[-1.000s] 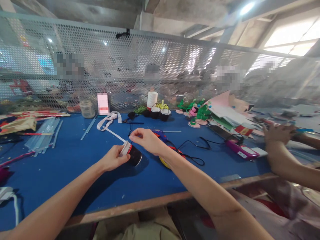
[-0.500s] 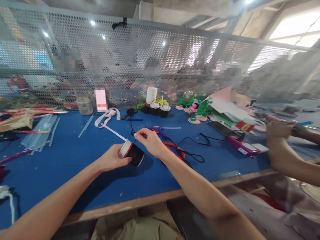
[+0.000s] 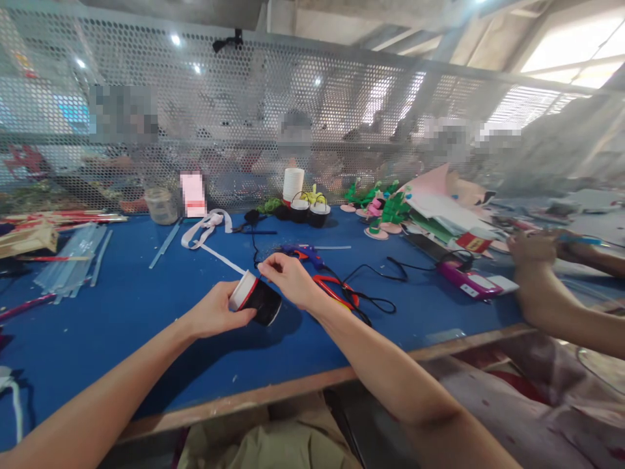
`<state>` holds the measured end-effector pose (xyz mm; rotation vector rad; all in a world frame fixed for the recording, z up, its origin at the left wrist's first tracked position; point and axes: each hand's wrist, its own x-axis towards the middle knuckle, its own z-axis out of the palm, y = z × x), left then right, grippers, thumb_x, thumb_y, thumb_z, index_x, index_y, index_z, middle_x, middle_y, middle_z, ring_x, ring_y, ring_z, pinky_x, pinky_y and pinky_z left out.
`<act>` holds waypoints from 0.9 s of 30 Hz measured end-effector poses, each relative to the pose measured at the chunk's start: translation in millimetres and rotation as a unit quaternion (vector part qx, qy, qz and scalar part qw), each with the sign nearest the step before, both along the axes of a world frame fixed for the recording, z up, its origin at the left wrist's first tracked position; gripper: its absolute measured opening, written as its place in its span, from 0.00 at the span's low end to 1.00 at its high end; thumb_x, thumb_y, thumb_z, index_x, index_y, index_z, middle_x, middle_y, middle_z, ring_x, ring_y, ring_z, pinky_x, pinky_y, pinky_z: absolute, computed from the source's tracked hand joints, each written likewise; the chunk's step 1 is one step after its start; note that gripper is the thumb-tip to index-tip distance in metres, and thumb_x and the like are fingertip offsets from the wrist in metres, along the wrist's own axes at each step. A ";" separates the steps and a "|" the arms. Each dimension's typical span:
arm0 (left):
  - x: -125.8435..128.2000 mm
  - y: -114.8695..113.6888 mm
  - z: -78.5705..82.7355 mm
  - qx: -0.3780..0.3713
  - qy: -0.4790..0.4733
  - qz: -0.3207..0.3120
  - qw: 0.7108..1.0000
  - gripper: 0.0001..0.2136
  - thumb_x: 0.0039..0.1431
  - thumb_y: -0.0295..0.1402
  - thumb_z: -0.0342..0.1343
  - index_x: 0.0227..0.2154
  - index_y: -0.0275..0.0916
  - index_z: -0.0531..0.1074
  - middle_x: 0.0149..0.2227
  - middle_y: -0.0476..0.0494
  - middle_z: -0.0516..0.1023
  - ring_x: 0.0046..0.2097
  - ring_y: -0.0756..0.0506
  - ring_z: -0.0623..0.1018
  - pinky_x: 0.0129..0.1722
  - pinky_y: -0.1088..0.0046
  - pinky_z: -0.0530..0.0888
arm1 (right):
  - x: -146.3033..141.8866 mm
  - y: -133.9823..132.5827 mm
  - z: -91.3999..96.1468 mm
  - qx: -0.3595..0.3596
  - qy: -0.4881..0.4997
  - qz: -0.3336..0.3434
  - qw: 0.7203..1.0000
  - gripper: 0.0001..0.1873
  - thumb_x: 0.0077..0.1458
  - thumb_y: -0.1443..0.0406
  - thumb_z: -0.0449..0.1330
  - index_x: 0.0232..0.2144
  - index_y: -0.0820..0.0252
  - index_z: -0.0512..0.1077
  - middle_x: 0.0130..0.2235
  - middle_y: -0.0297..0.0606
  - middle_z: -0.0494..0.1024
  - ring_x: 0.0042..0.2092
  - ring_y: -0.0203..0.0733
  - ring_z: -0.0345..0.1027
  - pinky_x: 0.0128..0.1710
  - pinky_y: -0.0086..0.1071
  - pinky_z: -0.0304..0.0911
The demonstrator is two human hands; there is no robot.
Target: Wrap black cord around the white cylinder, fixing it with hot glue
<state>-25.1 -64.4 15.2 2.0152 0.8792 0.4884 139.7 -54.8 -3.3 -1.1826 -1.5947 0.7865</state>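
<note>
My left hand (image 3: 215,311) is closed round a small paper cup (image 3: 263,303) with a black wrapped side and a white rim. The cup is tilted above the blue table, its mouth facing up and left. My right hand (image 3: 288,277) pinches a thin black cord (image 3: 255,244) just above the cup's rim. That cord leads back to a dark bundle (image 3: 252,217) on the table. A white ribbon (image 3: 222,258) runs from a loose coil to the cup's rim. Beyond my right hand lies a blue glue gun (image 3: 305,253).
Red-handled pliers (image 3: 336,290) and black cable lie right of my hands. Clear glue sticks (image 3: 73,260) lie left. Stacked white cups (image 3: 293,185), black cups with handles (image 3: 319,213) and green craft plants (image 3: 393,210) stand behind. A co-worker's arm (image 3: 547,293) is at right.
My right hand has shifted slightly left and down beside the cup's rim, still pinching the cord. My left hand keeps hold of the cup. The whole view has shifted a little.
</note>
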 end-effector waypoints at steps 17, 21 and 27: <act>-1.4 -0.2 0.4 -0.012 0.003 0.011 1.000 0.08 0.41 0.33 0.51 0.24 0.33 0.62 0.20 0.55 0.58 0.22 0.55 0.57 0.21 0.81 0.56 | -10.1 -8.0 -3.2 -0.040 -0.099 -0.003 0.994 0.09 0.52 0.61 0.45 0.24 0.60 0.58 0.23 0.30 0.62 0.27 0.33 0.55 0.27 0.28 0.52; -2.9 2.9 0.6 -0.063 -0.074 -0.023 0.995 0.12 0.42 0.37 0.51 0.27 0.32 0.65 0.22 0.53 0.62 0.25 0.54 0.60 0.23 0.80 0.59 | -9.0 -8.6 -0.7 -0.068 -0.087 -0.002 0.994 0.11 0.51 0.61 0.45 0.23 0.60 0.59 0.23 0.30 0.61 0.27 0.33 0.55 0.27 0.27 0.52; -2.4 8.3 -1.0 -0.188 -0.188 -0.011 0.964 0.11 0.39 0.32 0.48 0.26 0.31 0.69 0.23 0.49 0.69 0.26 0.51 0.66 0.28 0.76 0.63 | -4.8 -3.6 -5.3 -0.124 -0.054 0.023 0.991 0.12 0.50 0.59 0.46 0.22 0.60 0.59 0.20 0.28 0.58 0.21 0.31 0.52 0.20 0.25 0.48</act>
